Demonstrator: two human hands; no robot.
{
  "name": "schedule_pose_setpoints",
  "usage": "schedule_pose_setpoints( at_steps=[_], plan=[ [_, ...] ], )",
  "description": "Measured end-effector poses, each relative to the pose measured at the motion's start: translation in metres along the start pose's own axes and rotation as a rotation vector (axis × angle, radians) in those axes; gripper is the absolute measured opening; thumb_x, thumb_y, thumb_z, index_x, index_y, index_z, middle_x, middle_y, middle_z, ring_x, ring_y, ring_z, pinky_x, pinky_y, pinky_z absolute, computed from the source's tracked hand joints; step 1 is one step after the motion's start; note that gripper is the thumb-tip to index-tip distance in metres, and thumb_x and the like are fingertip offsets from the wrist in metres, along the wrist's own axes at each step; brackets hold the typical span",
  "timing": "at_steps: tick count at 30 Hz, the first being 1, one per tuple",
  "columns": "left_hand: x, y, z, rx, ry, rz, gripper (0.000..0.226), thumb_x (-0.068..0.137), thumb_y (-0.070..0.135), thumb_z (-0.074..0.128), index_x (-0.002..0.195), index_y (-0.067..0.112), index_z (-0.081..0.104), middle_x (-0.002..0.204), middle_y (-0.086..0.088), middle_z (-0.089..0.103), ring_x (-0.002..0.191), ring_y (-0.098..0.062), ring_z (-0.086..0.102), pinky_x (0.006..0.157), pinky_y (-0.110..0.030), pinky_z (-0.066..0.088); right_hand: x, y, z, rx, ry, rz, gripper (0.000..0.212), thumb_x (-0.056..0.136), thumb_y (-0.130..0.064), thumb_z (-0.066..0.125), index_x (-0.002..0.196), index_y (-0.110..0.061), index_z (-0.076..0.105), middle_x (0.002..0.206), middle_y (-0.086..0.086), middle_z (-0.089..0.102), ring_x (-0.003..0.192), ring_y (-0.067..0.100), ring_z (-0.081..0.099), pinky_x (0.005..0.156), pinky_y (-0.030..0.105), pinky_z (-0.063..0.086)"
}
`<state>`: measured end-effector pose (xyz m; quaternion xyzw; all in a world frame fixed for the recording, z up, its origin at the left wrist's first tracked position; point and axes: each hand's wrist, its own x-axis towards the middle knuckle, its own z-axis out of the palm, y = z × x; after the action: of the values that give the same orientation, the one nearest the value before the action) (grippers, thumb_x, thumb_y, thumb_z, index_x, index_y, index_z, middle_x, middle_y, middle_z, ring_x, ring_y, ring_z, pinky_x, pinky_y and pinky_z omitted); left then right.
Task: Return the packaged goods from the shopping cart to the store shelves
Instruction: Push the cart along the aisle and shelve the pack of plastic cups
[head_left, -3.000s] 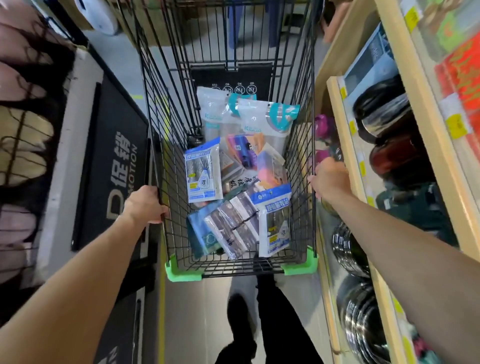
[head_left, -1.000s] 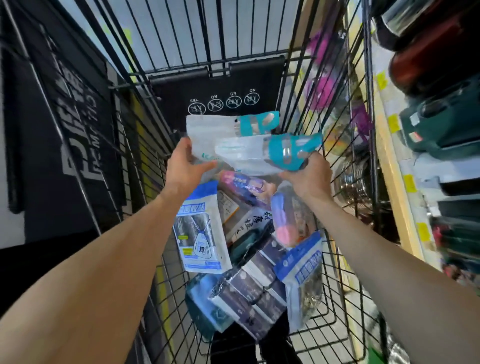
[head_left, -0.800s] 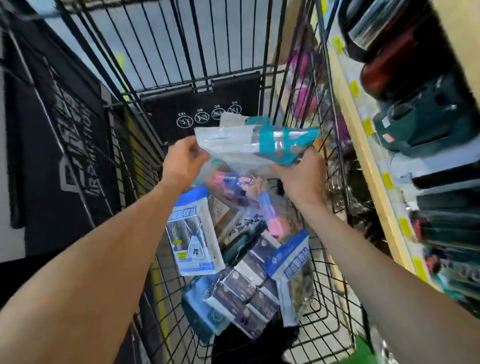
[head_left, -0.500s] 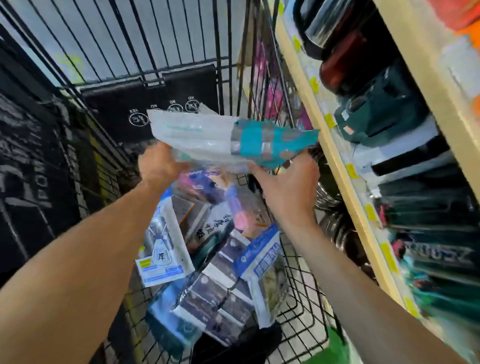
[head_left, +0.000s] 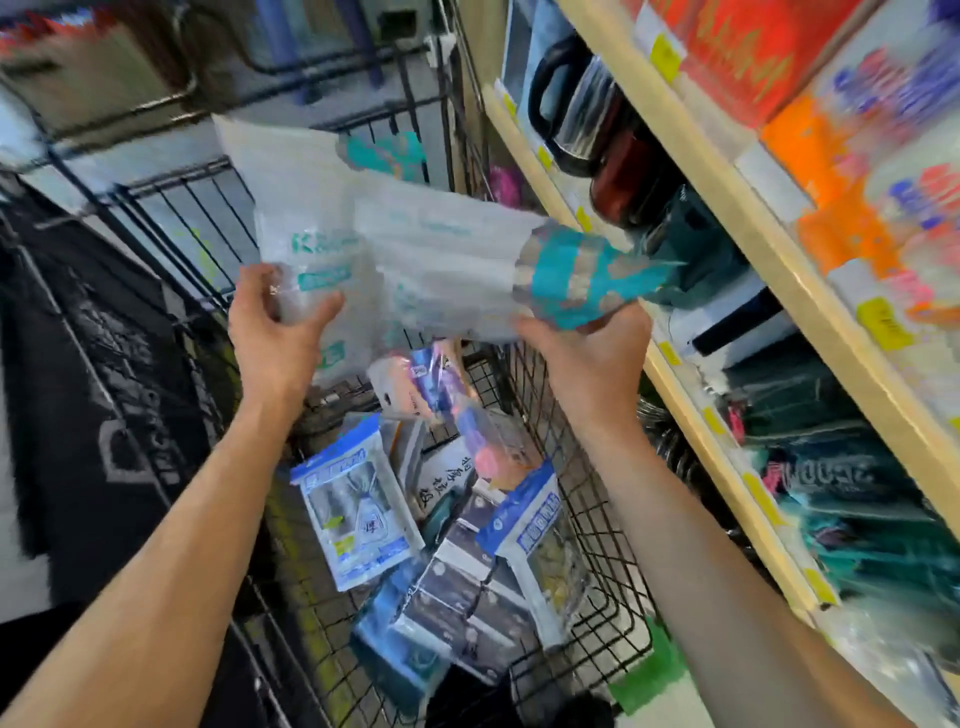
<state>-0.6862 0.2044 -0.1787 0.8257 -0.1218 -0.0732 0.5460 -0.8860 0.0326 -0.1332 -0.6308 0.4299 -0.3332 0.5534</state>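
My left hand (head_left: 280, 332) grips the lower end of a white plastic pack (head_left: 296, 208) with teal print, held upright above the black wire cart (head_left: 613, 587). My right hand (head_left: 587, 358) holds a second white pack (head_left: 467, 260) with a teal end, lying sideways and pointing toward the shelves. Below them in the cart lie several packaged goods: a blue-and-white pouch (head_left: 353, 514), another blue-topped pouch (head_left: 535, 540), dark boxed packs (head_left: 457, 608) and a pink-and-blue item (head_left: 457, 405).
Wooden store shelves (head_left: 727, 218) with yellow price tags run along the right, holding dark kettles (head_left: 587, 104), teal goods and orange and red packs. A black promotion stand (head_left: 104, 415) is on the left. The image is motion-blurred.
Both hands left the cart's sides, reached in, took the two white packs and lifted them up out of the cart; the packs have now separated, the right one swinging toward the shelves.
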Motion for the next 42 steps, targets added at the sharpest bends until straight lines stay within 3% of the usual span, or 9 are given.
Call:
schedule_pose_setpoints(
  at_steps=[3,9,15,21,27,31,35,40,42],
  plan=[
    [-0.021,0.044,-0.013,-0.157,0.005,0.037,0.037,0.074,0.013,0.082,0.097,0.024,0.056,0.096,0.0,0.068,0.084,-0.004,0.066,0.086,-0.037,0.056,-0.008,-0.035,-0.029,0.148,0.023,-0.006,0.038,0.065,-0.007,0.087,0.097,-0.008,0.067,0.086,0.001,0.072,0.075,0.012,0.068,0.072,0.027,0.055],
    [-0.077,0.11,-0.024,-0.231,-0.281,0.018,0.054,0.065,0.032,0.086,0.108,0.006,0.064,0.111,-0.02,0.07,0.094,-0.027,0.064,0.091,-0.062,0.049,-0.057,-0.079,-0.114,0.227,0.069,0.053,0.032,0.07,0.004,0.083,0.091,-0.016,0.07,0.078,-0.013,0.074,0.071,-0.004,0.066,0.068,0.017,0.053],
    [-0.163,0.168,0.018,-0.125,-0.613,0.082,0.068,0.059,0.042,0.089,0.114,0.01,0.063,0.106,-0.021,0.071,0.092,-0.025,0.062,0.092,-0.06,0.049,-0.139,-0.077,-0.223,0.278,0.239,0.104,0.031,0.066,0.002,0.087,0.085,-0.018,0.073,0.078,-0.009,0.076,0.072,0.004,0.067,0.067,0.022,0.055],
    [-0.26,0.225,0.096,-0.127,-0.879,0.121,0.041,0.08,0.014,0.08,0.117,0.011,0.064,0.119,-0.008,0.071,0.113,-0.029,0.066,0.1,-0.047,0.051,-0.205,-0.058,-0.326,0.328,0.466,0.263,0.026,0.068,-0.006,0.087,0.089,-0.016,0.074,0.082,-0.007,0.078,0.077,0.011,0.075,0.075,0.033,0.062],
    [-0.31,0.257,0.169,-0.062,-1.079,0.093,0.044,0.082,0.032,0.078,0.117,0.01,0.062,0.112,0.003,0.07,0.103,-0.012,0.066,0.087,-0.018,0.052,-0.238,-0.047,-0.394,0.371,0.698,0.43,0.028,0.063,-0.021,0.092,0.082,-0.019,0.071,0.079,-0.004,0.077,0.078,0.02,0.076,0.074,0.038,0.063],
    [-0.314,0.267,0.212,-0.108,-1.148,0.007,0.055,0.076,0.034,0.08,0.122,0.009,0.064,0.119,-0.01,0.071,0.112,-0.029,0.067,0.099,-0.048,0.052,-0.245,-0.041,-0.418,0.326,0.756,0.402,0.024,0.065,-0.019,0.091,0.076,-0.02,0.069,0.08,0.001,0.075,0.07,0.016,0.07,0.064,0.029,0.057],
    [-0.303,0.283,0.251,-0.206,-1.267,-0.081,0.088,0.076,0.035,0.082,0.147,0.007,0.038,0.14,-0.017,0.056,0.129,-0.031,0.055,0.108,-0.052,0.042,-0.237,-0.03,-0.428,0.281,0.844,0.408,0.029,0.064,-0.023,0.091,0.086,-0.015,0.074,0.076,-0.002,0.073,0.059,0.008,0.063,0.055,0.023,0.045],
    [-0.287,0.298,0.289,-0.268,-1.289,-0.096,0.075,0.084,0.021,0.076,0.145,0.006,0.036,0.14,-0.008,0.053,0.127,-0.019,0.052,0.112,-0.041,0.037,-0.22,-0.015,-0.428,0.287,0.925,0.353,0.023,0.065,-0.023,0.091,0.077,-0.017,0.072,0.07,-0.005,0.067,0.057,0.007,0.058,0.056,0.024,0.045],
    [-0.28,0.303,0.302,-0.279,-1.306,-0.04,0.046,0.085,0.015,0.074,0.125,0.011,0.051,0.128,-0.008,0.058,0.116,-0.018,0.057,0.111,-0.041,0.038,-0.211,-0.012,-0.422,0.325,0.949,0.343,0.025,0.065,-0.022,0.091,0.08,-0.015,0.072,0.075,-0.002,0.069,0.058,0.007,0.06,0.054,0.022,0.047]
  ],
)
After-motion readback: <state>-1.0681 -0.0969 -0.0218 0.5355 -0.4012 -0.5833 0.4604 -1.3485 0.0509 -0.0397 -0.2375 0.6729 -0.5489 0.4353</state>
